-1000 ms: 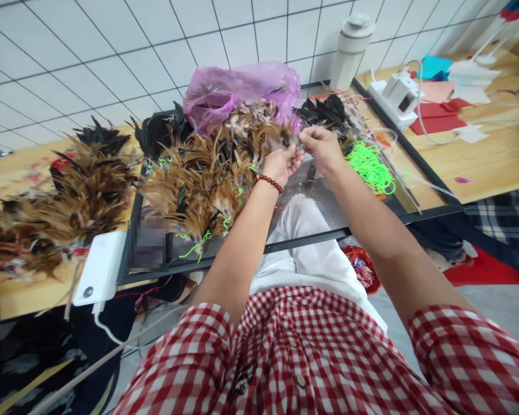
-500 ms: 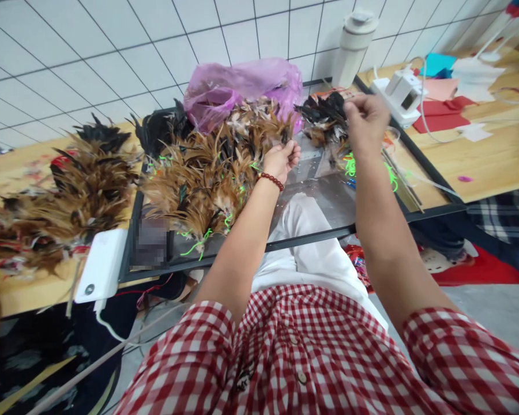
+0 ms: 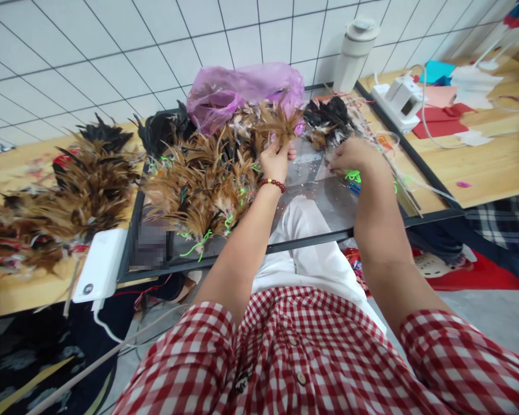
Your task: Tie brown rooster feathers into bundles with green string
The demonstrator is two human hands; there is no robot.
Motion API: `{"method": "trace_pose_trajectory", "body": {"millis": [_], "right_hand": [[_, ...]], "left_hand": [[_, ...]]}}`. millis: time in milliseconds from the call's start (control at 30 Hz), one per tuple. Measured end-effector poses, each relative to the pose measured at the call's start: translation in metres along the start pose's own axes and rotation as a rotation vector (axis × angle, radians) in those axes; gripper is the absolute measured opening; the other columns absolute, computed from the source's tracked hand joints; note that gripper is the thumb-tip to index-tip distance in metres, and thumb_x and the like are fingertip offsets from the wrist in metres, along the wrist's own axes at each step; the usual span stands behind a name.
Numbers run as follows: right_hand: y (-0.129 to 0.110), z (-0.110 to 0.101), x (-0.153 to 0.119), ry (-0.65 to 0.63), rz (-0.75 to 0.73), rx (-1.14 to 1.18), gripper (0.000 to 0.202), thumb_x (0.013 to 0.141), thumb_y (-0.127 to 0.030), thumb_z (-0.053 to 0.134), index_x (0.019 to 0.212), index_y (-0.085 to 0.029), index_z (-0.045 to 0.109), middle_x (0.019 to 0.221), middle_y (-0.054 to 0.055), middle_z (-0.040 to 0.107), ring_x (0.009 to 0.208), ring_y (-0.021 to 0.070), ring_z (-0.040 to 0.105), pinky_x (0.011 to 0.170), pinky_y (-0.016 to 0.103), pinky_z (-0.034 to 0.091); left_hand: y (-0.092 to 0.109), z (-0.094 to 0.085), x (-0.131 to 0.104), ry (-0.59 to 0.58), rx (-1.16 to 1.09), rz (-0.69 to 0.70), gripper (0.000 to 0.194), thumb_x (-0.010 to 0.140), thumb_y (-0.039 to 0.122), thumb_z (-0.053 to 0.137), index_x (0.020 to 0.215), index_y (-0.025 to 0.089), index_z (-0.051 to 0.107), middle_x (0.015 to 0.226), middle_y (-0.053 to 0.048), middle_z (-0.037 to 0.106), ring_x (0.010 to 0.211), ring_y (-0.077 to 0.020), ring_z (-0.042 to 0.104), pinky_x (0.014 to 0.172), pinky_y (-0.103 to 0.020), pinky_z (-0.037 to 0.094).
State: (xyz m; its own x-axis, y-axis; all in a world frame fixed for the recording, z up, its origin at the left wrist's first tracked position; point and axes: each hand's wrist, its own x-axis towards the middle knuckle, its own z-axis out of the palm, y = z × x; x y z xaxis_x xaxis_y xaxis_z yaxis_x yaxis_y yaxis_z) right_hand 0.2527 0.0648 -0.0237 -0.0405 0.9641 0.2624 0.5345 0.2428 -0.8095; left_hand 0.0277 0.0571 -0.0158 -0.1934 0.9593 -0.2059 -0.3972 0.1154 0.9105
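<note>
My left hand (image 3: 277, 160), with a red bead bracelet at its wrist, pinches the base of a brown feather bunch (image 3: 281, 120) that fans upward. Many brown feathers (image 3: 199, 184) with bright green ties lie to its left on the dark-framed glass panel (image 3: 320, 202). My right hand (image 3: 355, 157) is closed, fingertips down near the glass; what they hold, if anything, is too small to make out. Beside it are green ties (image 3: 352, 176), and black feathers (image 3: 328, 115) lie just behind it. A purple plastic bag (image 3: 251, 86) rests behind the brown feathers.
A white bottle (image 3: 355, 55) stands at the back by the tiled wall. Right of it are a power strip (image 3: 395, 106) and red paper (image 3: 443, 122). On the left lie more feathers (image 3: 86, 184) and a white power bank (image 3: 100, 265). Thin sticks (image 3: 409, 193) lie on the right.
My right hand has come down and a little left from beside the black feathers toward the glass. My left hand has turned upward, and the brown feather bunch now stands up from its fingers.
</note>
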Motion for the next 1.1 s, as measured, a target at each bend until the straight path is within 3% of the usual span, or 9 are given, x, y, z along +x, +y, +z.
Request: {"method": "trace_pose_trajectory", "body": {"millis": [67,167,300,367,500,633,733,900,1100], "right_hand": [[-0.004,0.005,0.001,-0.03,-0.012,0.007,0.035,0.056,-0.016,0.095,0.049,-0.021,0.061,0.045,-0.006,0.042,0.063,0.0151,0.055,0.068,0.031,0.048],[-0.026,0.01,-0.002,-0.009,0.007,0.067,0.025,0.071,-0.018,0.088,0.059,-0.018,0.067,0.051,-0.004,0.046,0.061,0.0129,0.052,0.066,0.032,0.047],[-0.052,0.021,-0.005,0.043,-0.009,0.145,0.021,0.08,-0.019,0.081,0.065,-0.019,0.066,0.055,-0.004,0.052,0.058,0.0098,0.046,0.061,0.028,0.045],[-0.059,0.03,-0.004,0.059,-0.022,0.206,0.023,0.082,-0.021,0.079,0.065,-0.021,0.063,0.056,-0.004,0.054,0.056,0.0088,0.045,0.058,0.026,0.044],[-0.065,0.049,-0.002,0.039,0.062,0.37,0.025,0.083,-0.022,0.079,0.067,-0.021,0.059,0.057,-0.003,0.059,0.054,0.009,0.052,0.055,0.025,0.045],[-0.067,0.062,-0.002,0.061,0.164,0.496,0.026,0.075,-0.02,0.085,0.072,-0.021,0.06,0.058,-0.004,0.059,0.054,0.0099,0.057,0.053,0.025,0.046],[-0.061,0.067,0.002,0.124,0.176,0.593,0.031,0.068,-0.02,0.089,0.079,-0.022,0.06,0.064,-0.006,0.061,0.058,0.0097,0.06,0.056,0.024,0.049],[-0.039,0.067,0.013,0.186,0.17,0.628,0.03,0.073,-0.029,0.085,0.084,-0.024,0.058,0.074,-0.005,0.061,0.063,0.0097,0.057,0.055,0.025,0.045],[-0.038,0.07,0.012,0.244,0.212,0.633,0.028,0.071,-0.025,0.083,0.081,-0.024,0.057,0.075,-0.004,0.061,0.065,0.0105,0.057,0.056,0.025,0.044]], "left_hand": [[0.003,0.001,-0.004,0.02,-0.006,0.007,0.004,0.088,0.017,0.077,0.087,0.017,0.073,0.065,0.005,0.069,0.063,-0.0044,0.068,0.066,-0.014,0.054],[0.007,0.001,-0.01,0.008,0.002,0.019,0.012,0.091,0.014,0.072,0.08,0.016,0.069,0.066,0.004,0.07,0.069,-0.0058,0.072,0.072,-0.015,0.057],[0.008,-0.001,-0.011,-0.017,0.002,-0.034,0.012,0.089,0.028,0.078,0.089,0.018,0.071,0.073,0.002,0.075,0.074,-0.008,0.076,0.07,-0.015,0.057],[0.005,-0.002,-0.008,-0.021,-0.001,-0.064,0.021,0.085,0.034,0.083,0.095,0.019,0.073,0.076,0.001,0.077,0.076,-0.0093,0.077,0.069,-0.016,0.057],[0.002,-0.001,-0.006,-0.054,-0.002,-0.084,0.018,0.087,0.03,0.081,0.09,0.016,0.07,0.074,0.0,0.076,0.075,-0.0089,0.077,0.071,-0.016,0.058],[0.005,0.0,-0.01,-0.094,0.001,-0.135,0.017,0.089,0.027,0.079,0.086,0.015,0.068,0.075,-0.001,0.076,0.077,-0.0089,0.077,0.074,-0.017,0.059],[0.009,0.0,-0.016,-0.122,0.004,-0.19,0.017,0.091,0.025,0.078,0.084,0.015,0.067,0.075,-0.002,0.077,0.075,-0.0079,0.075,0.074,-0.016,0.057],[0.013,-0.002,-0.021,-0.17,-0.011,-0.299,0.021,0.087,0.03,0.082,0.09,0.015,0.069,0.081,-0.003,0.078,0.073,-0.0069,0.074,0.073,-0.015,0.057],[0.015,-0.001,-0.025,-0.23,-0.031,-0.27,0.018,0.084,0.026,0.085,0.087,0.015,0.07,0.085,-0.002,0.077,0.082,-0.0077,0.075,0.077,-0.015,0.056]]}}
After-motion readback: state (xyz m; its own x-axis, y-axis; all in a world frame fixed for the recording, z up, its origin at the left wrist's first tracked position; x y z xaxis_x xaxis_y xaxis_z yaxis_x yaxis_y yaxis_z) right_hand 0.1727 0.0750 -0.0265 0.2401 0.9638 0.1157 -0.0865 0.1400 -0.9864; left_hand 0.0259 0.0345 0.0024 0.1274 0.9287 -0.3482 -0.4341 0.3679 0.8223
